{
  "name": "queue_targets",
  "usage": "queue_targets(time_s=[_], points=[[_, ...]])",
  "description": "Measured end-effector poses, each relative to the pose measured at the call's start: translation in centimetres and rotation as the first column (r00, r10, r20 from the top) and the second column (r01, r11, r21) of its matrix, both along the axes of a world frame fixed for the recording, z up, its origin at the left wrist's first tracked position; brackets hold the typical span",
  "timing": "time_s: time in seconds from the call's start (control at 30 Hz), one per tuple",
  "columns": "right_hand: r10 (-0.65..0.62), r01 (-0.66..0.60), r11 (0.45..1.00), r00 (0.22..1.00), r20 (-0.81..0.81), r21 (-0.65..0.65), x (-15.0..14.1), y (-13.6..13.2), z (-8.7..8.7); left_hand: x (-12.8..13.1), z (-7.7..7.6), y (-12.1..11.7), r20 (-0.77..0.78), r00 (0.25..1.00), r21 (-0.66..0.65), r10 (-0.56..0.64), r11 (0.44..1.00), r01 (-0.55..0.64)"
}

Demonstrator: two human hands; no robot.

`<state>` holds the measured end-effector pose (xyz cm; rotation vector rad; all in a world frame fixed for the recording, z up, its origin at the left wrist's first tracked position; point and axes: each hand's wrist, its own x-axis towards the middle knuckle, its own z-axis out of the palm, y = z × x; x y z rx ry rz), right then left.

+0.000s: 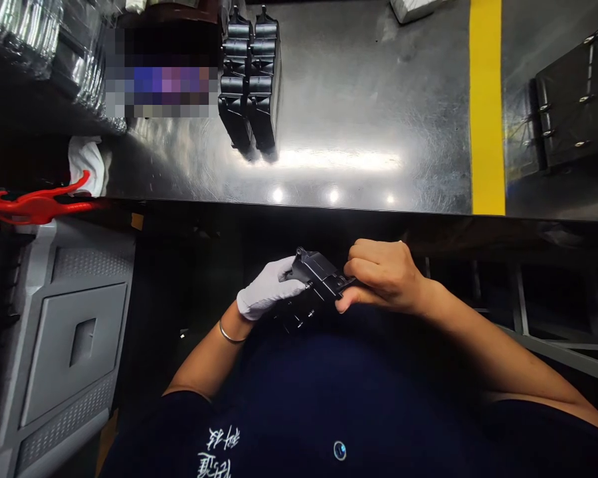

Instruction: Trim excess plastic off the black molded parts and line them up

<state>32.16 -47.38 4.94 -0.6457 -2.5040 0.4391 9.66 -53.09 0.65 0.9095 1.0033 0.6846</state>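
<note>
Holding the black plastic part (323,267) is, in my judgement, work for both hands together: one should support, the other should apply a small force. The part is near the centre of the view, slightly toward 5 o'clock, in the air before the person's body. It is tilted, one end toward 10 o'clock.

The left hand (272,287), in a white glove (258,297), grasps the part from its 8 o'clock side, thumb and fingers apart around its body. This grip should stay firm but not squeeze, so that the part will not twist. The right hand (385,273), bare, has its fingers bent and its thumb closed upon the part's end at 3 o'clock. Its fingertips are hidden, so I cannot tell if some small thing is between them. Here it is better to press evenly, in line with the part, because a sideways push could slip.

On the steel table (359,86), toward 11 o'clock, two black units (264,103) stand side by side, well apart from the hands.
</note>
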Motion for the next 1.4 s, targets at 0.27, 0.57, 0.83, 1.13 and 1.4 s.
queue_targets(time_s=[0.27, 0.57, 0.83, 1.13, 1.4], points=[[0.133, -0.201, 0.865, 0.975, -0.176, -0.46, 1.3, 0.4, -1.0, -0.9, 1.4, 0.9, -0.145, 0.985, 0.032, -0.092, 0.995, 0.098], [-0.347, 0.226, 0.55, 0.938, 0.026, -0.804, -0.1, -1.5, -3.8, -0.4, 0.3, 0.4, -0.52, 0.827, 0.29, 0.214, 0.955, -0.064], [-0.619, 0.267, 0.438, 0.782, -0.072, -0.859, -2.4, -2.9, -5.4, 1.6, -2.2, -1.6, 0.103, 0.786, -0.328, 0.61, 0.767, -0.552], [-0.628, 0.251, 0.587, 0.742, -0.236, -0.77, -3.9, -4.0, -7.2, 2.9, 0.5, -0.7, 0.165, 0.683, -0.689, 0.712, 0.578, -0.436], [-0.579, 0.248, 0.72, 0.73, -0.364, -0.649, -4.0, -4.2, -6.7, 3.3, 1.3, -0.9, 0.246, 0.546, -0.833, 0.801, 0.463, -0.303]])
